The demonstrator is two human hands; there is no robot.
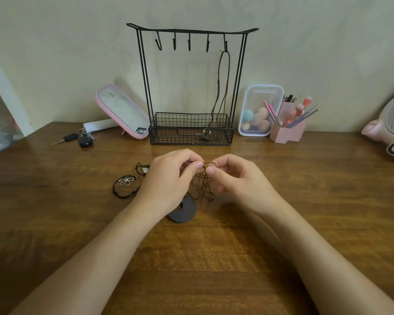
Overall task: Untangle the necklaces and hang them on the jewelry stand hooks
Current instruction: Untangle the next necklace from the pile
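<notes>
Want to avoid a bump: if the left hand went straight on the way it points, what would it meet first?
Probably the right hand, just across the brown cord that the left hand also pinches; depth is unclear.

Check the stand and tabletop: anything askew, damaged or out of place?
Nothing damaged or spilled. One oddity: the brown cord necklace on the black wire jewelry stand's rightmost hook droops into its basket, pendant resting there, not hanging free. Left hand and right hand pinch a tangled brown cord.

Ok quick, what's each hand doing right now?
Left hand: pinching the brown cord.
Right hand: pinching the same brown cord.
</notes>
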